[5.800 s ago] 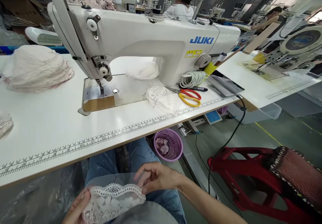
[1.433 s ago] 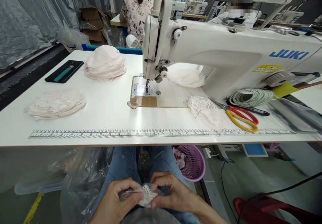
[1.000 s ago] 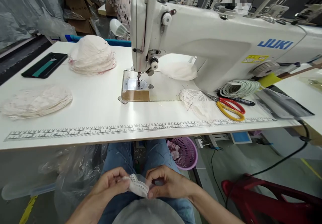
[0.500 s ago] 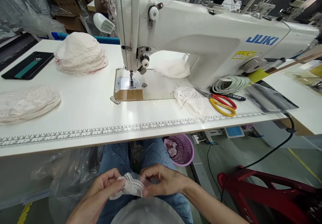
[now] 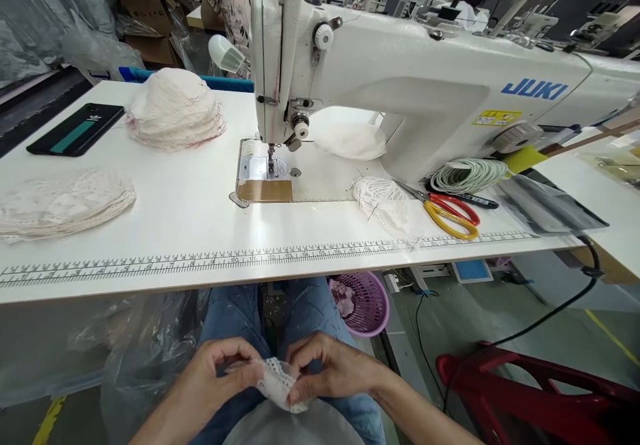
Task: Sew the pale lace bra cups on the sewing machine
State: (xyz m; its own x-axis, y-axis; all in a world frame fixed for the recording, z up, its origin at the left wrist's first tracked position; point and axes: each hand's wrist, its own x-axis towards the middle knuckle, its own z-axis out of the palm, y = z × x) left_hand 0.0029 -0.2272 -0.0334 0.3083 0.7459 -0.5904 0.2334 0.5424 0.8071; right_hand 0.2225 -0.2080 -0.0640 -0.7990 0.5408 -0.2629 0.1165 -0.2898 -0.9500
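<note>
Over my lap, both hands pinch a small piece of white lace fabric (image 5: pixel 278 382) with a scalloped, holed edge. My left hand (image 5: pixel 227 371) grips its left end between thumb and fingers. At the other end, my right hand (image 5: pixel 327 368) holds it with thumb and forefinger. The white sewing machine (image 5: pixel 425 78) stands on the table beyond, its needle and presser foot (image 5: pixel 271 159) above the metal plate. More lace pieces (image 5: pixel 383 201) lie to the right of the plate, touching the tips of the scissors (image 5: pixel 453 218) with red and yellow handles.
Stacks of white fabric pieces (image 5: pixel 173 108) and lace pieces (image 5: pixel 65 201) sit on the left of the table, near a black phone (image 5: pixel 75 129). A coil of cord (image 5: pixel 467 176) lies at right. Below are a purple basket (image 5: pixel 367 305) and a red metal frame (image 5: pixel 530 385).
The lace fabric has turned between my fingers, and its right end now hangs lower. Both hands have shifted slightly right in view, and the whole scene has moved right with the camera.
</note>
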